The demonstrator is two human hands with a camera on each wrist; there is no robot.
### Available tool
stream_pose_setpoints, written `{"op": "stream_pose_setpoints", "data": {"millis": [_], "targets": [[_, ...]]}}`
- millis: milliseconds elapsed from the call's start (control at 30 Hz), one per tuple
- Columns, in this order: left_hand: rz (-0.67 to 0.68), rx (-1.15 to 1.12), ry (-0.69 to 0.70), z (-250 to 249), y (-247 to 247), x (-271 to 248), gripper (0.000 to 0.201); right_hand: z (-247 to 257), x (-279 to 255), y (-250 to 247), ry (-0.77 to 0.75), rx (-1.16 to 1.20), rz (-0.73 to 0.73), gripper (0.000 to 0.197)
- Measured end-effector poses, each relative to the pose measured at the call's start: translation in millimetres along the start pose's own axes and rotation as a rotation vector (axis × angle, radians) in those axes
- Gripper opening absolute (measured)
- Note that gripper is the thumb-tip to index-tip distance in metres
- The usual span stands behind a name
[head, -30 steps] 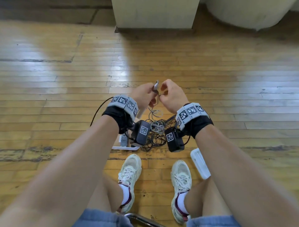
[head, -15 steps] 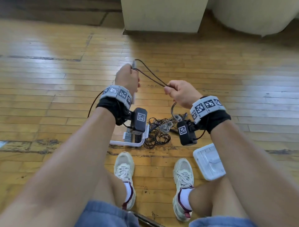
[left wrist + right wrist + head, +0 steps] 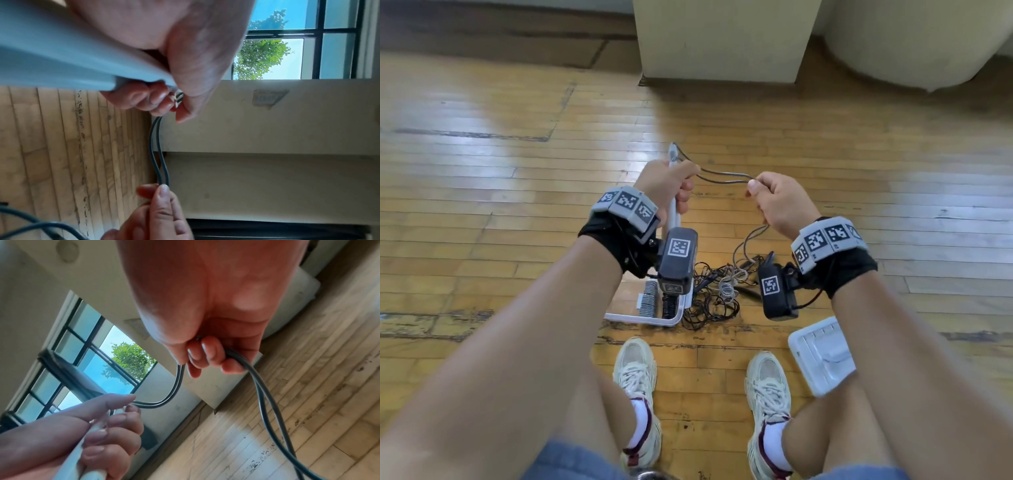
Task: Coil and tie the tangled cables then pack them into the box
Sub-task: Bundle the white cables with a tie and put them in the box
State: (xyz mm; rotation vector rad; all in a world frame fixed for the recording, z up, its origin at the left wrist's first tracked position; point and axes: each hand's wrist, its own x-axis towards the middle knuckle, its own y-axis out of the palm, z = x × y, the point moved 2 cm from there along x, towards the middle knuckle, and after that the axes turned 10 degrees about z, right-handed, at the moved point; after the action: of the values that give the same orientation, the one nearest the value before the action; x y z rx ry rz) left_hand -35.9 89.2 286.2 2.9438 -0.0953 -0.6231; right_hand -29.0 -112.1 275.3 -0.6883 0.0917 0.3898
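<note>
A dark cable (image 3: 722,175) runs doubled, two strands side by side, between the person's two raised hands above the wooden floor (image 3: 482,171). The left hand (image 3: 669,186) is curled around a pale, stick-like piece (image 3: 674,209) that stands up through the fist, and its thumb and fingertips pinch the two strands where they meet the top of that piece. The right hand (image 3: 779,202) is closed on the same cable, thumb and forefinger nipping the doubled strands while the other fingers curl round the length that drops out below the palm. From there the cable hangs in a loose loop down to a tangle of thin dark and pale cables (image 3: 717,291) lying on the floor just ahead of the person's shoes (image 3: 635,373). Touching the tangle on its left is a white box (image 3: 647,317), with coiled items standing in it, partly hidden behind the left wrist camera. A white lid (image 3: 822,356) lies apart on the floor beside the right knee.
</note>
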Motion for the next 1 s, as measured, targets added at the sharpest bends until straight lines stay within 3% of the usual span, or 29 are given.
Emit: {"op": "stream_pose_setpoints", "data": {"millis": [67, 200, 267, 333, 433, 533, 600, 700, 800, 900, 1000], "targets": [[0.007, 0.073, 0.019, -0.4, -3.6, -0.4, 0.012, 3.5, 0.2, -0.6, -0.022, 0.071, 0.021, 0.016], [0.127, 0.217, 0.060, -2.3, -2.8, -6.0, 0.016, 14.1, 0.3, 4.3, -0.012, 0.223, 0.174, 0.033], [0.166, 0.262, 0.078, -3.0, -0.7, -7.8, 0.017, 17.9, 2.1, 10.6, -0.006, 0.196, 0.206, 0.023], [0.169, 0.329, 0.072, -2.7, -1.8, -9.6, 0.020, 17.4, 5.1, 10.1, 0.003, 0.191, 0.094, 0.012], [0.178, 0.586, 0.037, 2.7, -8.0, -12.9, 0.021, 13.6, 5.9, -1.1, 0.046, 0.394, -0.117, 0.018], [0.156, 0.931, -0.005, 15.8, -12.6, -12.1, 0.018, 6.5, 4.2, -10.5, 0.097, 0.384, -0.231, 0.020], [0.102, 1.024, -0.007, 21.4, -15.0, -7.7, 0.019, 3.0, 4.1, -13.7, 0.114, 0.390, -0.242, 0.017], [0.031, 0.847, 0.032, 19.3, -16.5, -2.0, 0.030, 4.7, 2.3, -12.3, 0.118, 0.450, -0.021, 0.016], [0.002, 0.748, 0.087, 15.6, -13.4, 0.6, 0.033, 13.4, -1.5, -3.9, 0.130, 0.513, 0.231, 0.040], [0.044, 0.572, 0.112, 16.4, -4.1, 0.9, 0.027, 22.6, -1.3, 6.2, 0.122, 0.649, 0.288, 0.043], [0.103, 0.343, 0.141, 16.5, 7.8, 2.6, 0.025, 28.0, -0.1, 14.2, 0.098, 0.741, 0.273, 0.032]]}}
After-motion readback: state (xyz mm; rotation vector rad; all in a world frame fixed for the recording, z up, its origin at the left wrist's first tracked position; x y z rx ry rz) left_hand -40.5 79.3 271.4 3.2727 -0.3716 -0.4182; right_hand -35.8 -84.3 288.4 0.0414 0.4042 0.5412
